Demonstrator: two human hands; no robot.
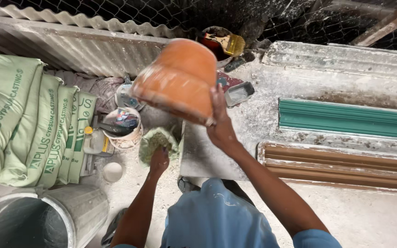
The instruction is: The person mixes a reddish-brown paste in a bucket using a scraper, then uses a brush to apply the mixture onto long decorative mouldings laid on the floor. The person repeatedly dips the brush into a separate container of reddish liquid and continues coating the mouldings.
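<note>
My right hand (pixel 220 124) grips the lower right edge of an orange rubbery mould (pixel 180 80) and holds it up, tilted, above the dusty worktable (pixel 253 119). Pale powder streaks the mould's side. My left hand (pixel 159 160) is lower, its fingers closed on a wad of green fibrous material (pixel 155 140) lying by the table's left edge. Both forearms reach out from a light blue shirt at the bottom of the view.
Green sacks (pixel 28 124) are stacked at left above a grey bucket (pixel 42 220). A small tub of tools (pixel 122 124) and a white lid (pixel 112 171) lie nearby. A green moulding (pixel 345 118), a brown moulding (pixel 341 165) and a pot with a brush (pixel 224 43) sit on the table.
</note>
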